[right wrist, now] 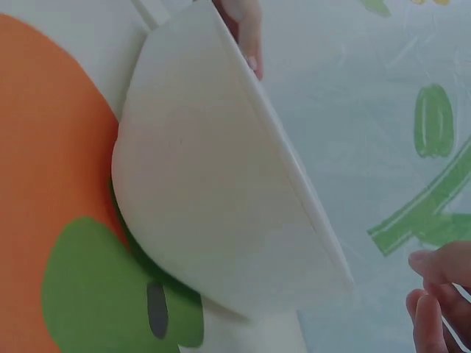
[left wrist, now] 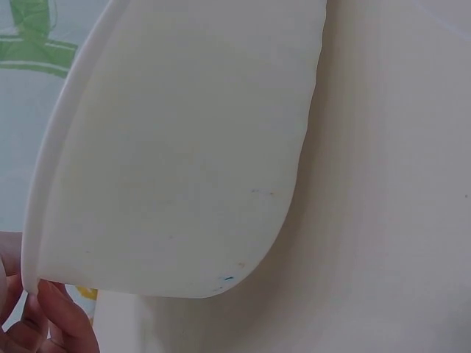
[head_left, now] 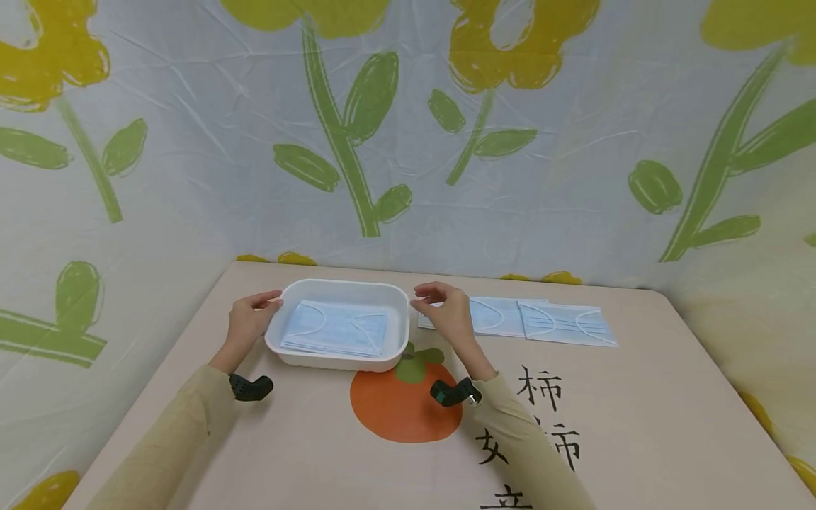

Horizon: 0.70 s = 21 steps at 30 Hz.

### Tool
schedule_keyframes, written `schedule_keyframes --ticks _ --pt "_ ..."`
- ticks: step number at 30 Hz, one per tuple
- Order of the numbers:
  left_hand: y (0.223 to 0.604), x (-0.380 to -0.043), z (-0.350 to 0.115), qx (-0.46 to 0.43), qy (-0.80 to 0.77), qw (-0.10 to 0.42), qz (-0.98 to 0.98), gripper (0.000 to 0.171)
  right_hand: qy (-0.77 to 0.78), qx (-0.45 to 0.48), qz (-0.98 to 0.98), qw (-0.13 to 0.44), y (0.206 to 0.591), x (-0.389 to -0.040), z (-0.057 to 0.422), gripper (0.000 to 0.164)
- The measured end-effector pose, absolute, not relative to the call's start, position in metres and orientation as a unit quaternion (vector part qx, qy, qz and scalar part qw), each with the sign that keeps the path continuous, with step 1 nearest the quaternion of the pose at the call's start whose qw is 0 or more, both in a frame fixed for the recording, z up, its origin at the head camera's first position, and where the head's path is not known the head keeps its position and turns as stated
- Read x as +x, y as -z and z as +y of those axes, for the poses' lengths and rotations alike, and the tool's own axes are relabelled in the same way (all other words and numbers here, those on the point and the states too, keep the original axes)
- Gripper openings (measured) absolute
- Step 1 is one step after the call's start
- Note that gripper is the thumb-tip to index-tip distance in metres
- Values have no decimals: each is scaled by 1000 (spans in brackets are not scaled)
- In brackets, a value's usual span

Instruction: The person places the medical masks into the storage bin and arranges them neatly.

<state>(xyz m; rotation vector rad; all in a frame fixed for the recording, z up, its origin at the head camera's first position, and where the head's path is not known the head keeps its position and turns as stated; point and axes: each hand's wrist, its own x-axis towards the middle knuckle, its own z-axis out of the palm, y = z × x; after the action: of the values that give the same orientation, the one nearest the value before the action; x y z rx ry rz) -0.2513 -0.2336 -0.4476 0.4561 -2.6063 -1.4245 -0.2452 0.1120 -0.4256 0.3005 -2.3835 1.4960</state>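
A white plastic tray [head_left: 344,363] stands on the table with a small pile of pale blue face masks [head_left: 338,329] inside it. My left hand [head_left: 248,320] is at the tray's left end. In the left wrist view its thumb and fingers [left wrist: 68,316] pinch the tray's rim. My right hand [head_left: 451,312] hovers just off the right rim, fingers loosely bent and holding nothing. The right wrist view shows a gap between this hand [right wrist: 445,290] and the tray [right wrist: 213,169].
More blue face masks [head_left: 570,323] lie flat and overlapping on the table [head_left: 663,397], right of the tray and partly behind my right hand. An orange persimmon print [head_left: 404,407] and black characters mark the tabletop. A flower-printed cloth [head_left: 561,177] hangs behind.
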Motion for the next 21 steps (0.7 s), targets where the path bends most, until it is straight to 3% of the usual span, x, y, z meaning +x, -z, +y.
schedule_keyframes --ticks 9,21 --pt "441 -248 -234 159 477 43 -863 37 -494 98 -844 187 421 -247 140 20" --pt "443 -249 -235 145 466 58 -871 37 -450 93 -868 191 417 -241 184 23"
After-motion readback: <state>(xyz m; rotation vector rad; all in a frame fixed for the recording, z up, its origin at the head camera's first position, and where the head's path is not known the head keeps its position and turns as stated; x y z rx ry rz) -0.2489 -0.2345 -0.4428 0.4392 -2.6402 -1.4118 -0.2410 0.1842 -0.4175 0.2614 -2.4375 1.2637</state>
